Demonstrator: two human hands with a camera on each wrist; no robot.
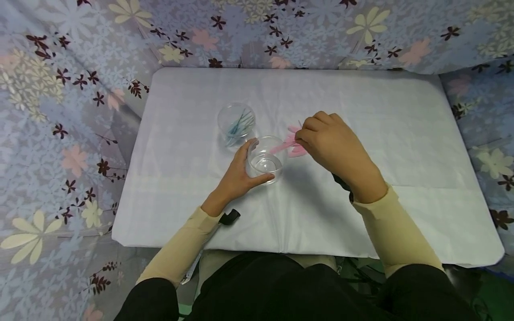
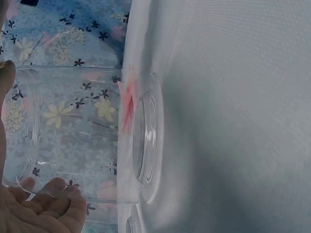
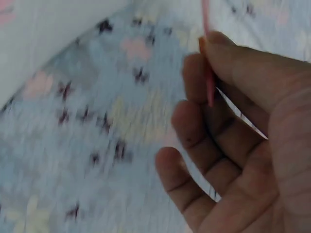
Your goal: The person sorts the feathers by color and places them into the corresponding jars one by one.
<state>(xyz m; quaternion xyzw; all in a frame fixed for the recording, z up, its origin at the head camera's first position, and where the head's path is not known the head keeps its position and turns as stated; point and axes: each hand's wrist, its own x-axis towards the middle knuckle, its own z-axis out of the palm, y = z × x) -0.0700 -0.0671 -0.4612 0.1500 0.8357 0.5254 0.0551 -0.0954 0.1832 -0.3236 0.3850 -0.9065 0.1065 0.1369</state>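
Note:
My left hand [image 1: 237,174] grips a clear round container [image 1: 267,166] by its sides, thumb on the near side and fingers on the far side. The left wrist view shows the same container [image 2: 77,141] standing on the cloth, with the left hand [image 2: 46,206] around it. My right hand [image 1: 331,142] is just right of the container and pinches a thin pink strip [image 1: 281,147] that reaches over its rim. In the right wrist view the strip [image 3: 209,82] sits between the thumb and forefinger of the right hand [image 3: 238,160]. More pink strips [image 1: 298,152] lie below this hand.
Behind the left hand stands a second clear container [image 1: 225,117] with several thin blue-green strips [image 1: 240,126] inside. A white cloth [image 1: 401,133] covers the table. Flowered curtains [image 1: 257,35] hang along its back and sides.

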